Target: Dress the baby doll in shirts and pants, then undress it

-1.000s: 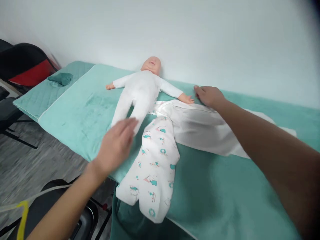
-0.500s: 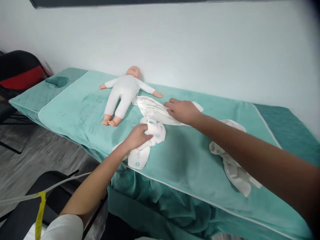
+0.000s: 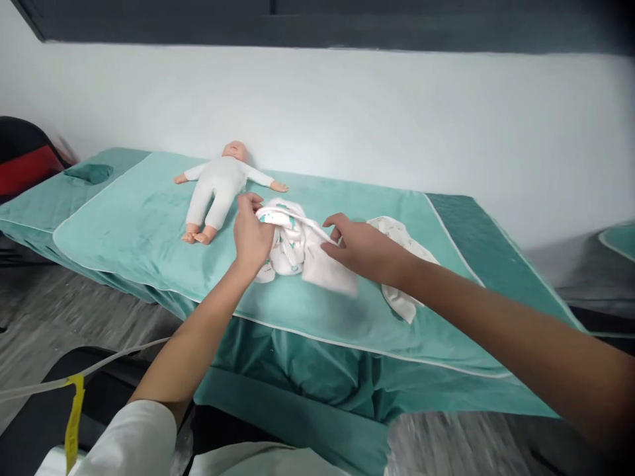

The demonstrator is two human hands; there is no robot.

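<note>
A baby doll [image 3: 217, 186] in a white bodysuit lies on its back on the teal-covered table [image 3: 149, 225], head toward the wall. Just right of the doll's legs, both my hands grip a white baby garment with teal prints [image 3: 292, 244], bunched up and lifted slightly off the cover. My left hand [image 3: 252, 235] is closed on its left edge. My right hand [image 3: 360, 250] pinches its right side, stretching the fabric between the two. A second white cloth [image 3: 401, 264] lies crumpled on the cover behind my right wrist.
A small teal pillow [image 3: 89, 173] sits at the table's far left end. A black and red chair [image 3: 22, 162] stands beyond it. The white wall [image 3: 347, 119] runs close behind the table. A cable with yellow tape [image 3: 74, 410] hangs at lower left.
I have stepped back, so the table looks farther away. My left hand went from open above the printed garment to gripping it; my right hand left the plain cloth and took hold of the garment too.
</note>
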